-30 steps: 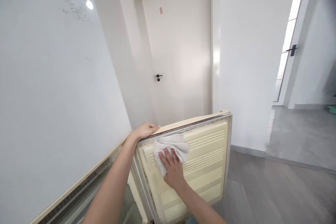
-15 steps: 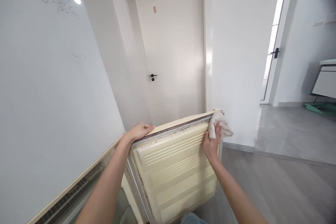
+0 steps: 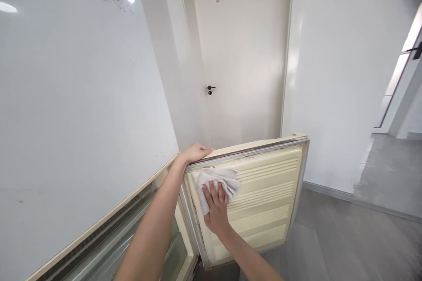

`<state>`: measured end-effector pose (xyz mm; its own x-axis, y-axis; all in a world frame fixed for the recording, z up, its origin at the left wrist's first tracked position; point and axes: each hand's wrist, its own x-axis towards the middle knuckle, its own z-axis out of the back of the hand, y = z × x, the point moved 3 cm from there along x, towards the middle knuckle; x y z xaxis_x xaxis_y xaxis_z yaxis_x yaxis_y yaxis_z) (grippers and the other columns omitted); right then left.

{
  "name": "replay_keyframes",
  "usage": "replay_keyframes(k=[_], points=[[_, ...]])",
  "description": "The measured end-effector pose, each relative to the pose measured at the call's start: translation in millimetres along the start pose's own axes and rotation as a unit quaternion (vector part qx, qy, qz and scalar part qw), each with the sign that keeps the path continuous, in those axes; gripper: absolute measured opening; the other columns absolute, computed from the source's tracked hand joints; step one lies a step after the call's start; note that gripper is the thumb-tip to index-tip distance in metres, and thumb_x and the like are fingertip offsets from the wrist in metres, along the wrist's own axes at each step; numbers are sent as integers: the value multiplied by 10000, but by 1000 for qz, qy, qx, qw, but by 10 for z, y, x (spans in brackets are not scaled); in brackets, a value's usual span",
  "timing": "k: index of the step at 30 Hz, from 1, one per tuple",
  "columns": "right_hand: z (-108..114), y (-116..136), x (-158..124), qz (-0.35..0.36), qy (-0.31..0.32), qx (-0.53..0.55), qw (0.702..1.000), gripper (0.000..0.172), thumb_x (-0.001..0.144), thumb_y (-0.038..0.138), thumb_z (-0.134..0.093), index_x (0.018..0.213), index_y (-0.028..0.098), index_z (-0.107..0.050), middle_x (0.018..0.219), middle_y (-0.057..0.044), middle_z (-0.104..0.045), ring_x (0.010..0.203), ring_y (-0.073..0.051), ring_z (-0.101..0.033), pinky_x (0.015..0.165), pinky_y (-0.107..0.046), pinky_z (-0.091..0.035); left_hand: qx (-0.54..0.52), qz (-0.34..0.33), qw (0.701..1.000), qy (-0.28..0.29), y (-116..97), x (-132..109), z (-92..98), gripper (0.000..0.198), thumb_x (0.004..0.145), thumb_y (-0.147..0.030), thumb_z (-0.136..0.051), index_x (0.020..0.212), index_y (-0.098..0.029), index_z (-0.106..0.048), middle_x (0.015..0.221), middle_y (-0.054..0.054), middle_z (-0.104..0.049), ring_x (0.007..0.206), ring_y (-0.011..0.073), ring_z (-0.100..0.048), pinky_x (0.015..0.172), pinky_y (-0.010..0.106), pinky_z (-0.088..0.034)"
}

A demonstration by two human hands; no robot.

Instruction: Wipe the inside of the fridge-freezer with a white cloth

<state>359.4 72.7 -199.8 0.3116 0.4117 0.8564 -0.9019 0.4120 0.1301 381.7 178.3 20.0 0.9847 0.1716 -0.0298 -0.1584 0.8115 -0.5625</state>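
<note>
An open refrigerator door (image 3: 263, 197) with a yellowed ribbed inner panel stands in front of me. My left hand (image 3: 195, 153) is curled over the door's top edge near the hinge side and grips it. My right hand (image 3: 216, 210) lies flat with fingers spread, pressing a crumpled white cloth (image 3: 214, 181) against the upper left part of the inner panel, just under the dirty top seal.
The fridge body (image 3: 108, 232) runs along the white wall on the left. A closed white door with a black handle (image 3: 210, 89) is straight ahead. Grey floor (image 3: 346, 246) lies to the right, where a doorway leads into another room.
My right hand has swept the cloth from the door's top right corner back to its upper left part. The left hand has kept its grip on the top edge.
</note>
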Motion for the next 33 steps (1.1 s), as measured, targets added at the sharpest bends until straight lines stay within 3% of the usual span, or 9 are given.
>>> replay_keyframes(k=[3, 8, 11, 14, 18, 21, 26, 33], points=[[21, 175, 91, 71, 73, 7, 995, 747, 791, 215, -377, 1508, 232, -169, 1520, -53, -296, 1379, -322, -236, 947, -449, -372, -4, -5, 1000, 3, 6, 4, -4, 593, 649, -748, -450, 668, -193, -658, 564, -32, -497, 635, 140, -400, 654, 302, -334], [142, 158, 224, 81, 140, -5, 987, 747, 807, 197, -404, 1503, 281, -147, 1528, -3, -273, 1322, -279, -347, 894, -404, -389, -9, -8, 1000, 4, 43, 21, -24, 579, 660, -743, -445, 631, -193, -623, 555, -41, -426, 599, 121, -363, 616, 296, -309], [110, 147, 89, 108, 166, 5, 980, 753, 813, 174, -411, 1504, 277, -129, 1497, -11, -336, 1211, -257, -467, 901, -389, -398, -7, -7, 1000, 2, 55, 26, -25, 572, 644, -746, -463, 608, -194, -610, 547, -45, -404, 586, 117, -344, 609, 299, -297], [77, 137, -73, 130, 173, 15, 976, 802, 775, 119, -402, 1504, 278, -108, 1469, 28, -383, 1174, -242, -504, 912, -376, -409, -5, -9, 1000, -1, 49, 20, -21, 567, 637, -740, -481, 642, -197, -643, 567, -37, -444, 614, 127, -374, 637, 299, -317], [128, 53, -148, 149, 192, -6, 970, 820, 750, 127, -373, 1508, 270, -98, 1511, 69, -275, 1199, -265, -499, 919, -405, -410, -3, -14, 1000, -6, 49, 17, -20, 599, 638, -761, -451, 650, -199, -657, 581, -29, -489, 649, 138, -405, 654, 292, -339], [236, -147, -174, 120, 183, -43, 975, 843, 723, 112, -371, 1509, 280, -114, 1512, 40, -275, 1230, -291, -484, 850, -413, -425, 0, -18, 1000, -5, 61, 29, -25, 614, 646, -766, -432, 700, -209, -685, 587, -30, -517, 642, 137, -406, 667, 291, -353], [466, -642, -306, 80, 134, -76, 985, 874, 657, 107, -401, 1497, 264, -219, 1452, -31, -415, 1291, -293, -427, 789, -404, -407, 1, -24, 1000, 0, 54, 30, -27, 600, 651, -759, -431, 661, -204, -659, 577, -33, -462, 629, 131, -385, 656, 294, -339], [749, -1469, -542, 40, -10, -92, 995, 595, 799, 183, -383, 1386, 256, -441, 1303, -104, -564, 1246, -298, -468, 950, -478, -337, 7, -22, 1000, -1, 33, 9, -16, 564, 667, -740, -426, 587, -208, -597, 546, -45, -400, 596, 120, -331, 622, 300, -304]])
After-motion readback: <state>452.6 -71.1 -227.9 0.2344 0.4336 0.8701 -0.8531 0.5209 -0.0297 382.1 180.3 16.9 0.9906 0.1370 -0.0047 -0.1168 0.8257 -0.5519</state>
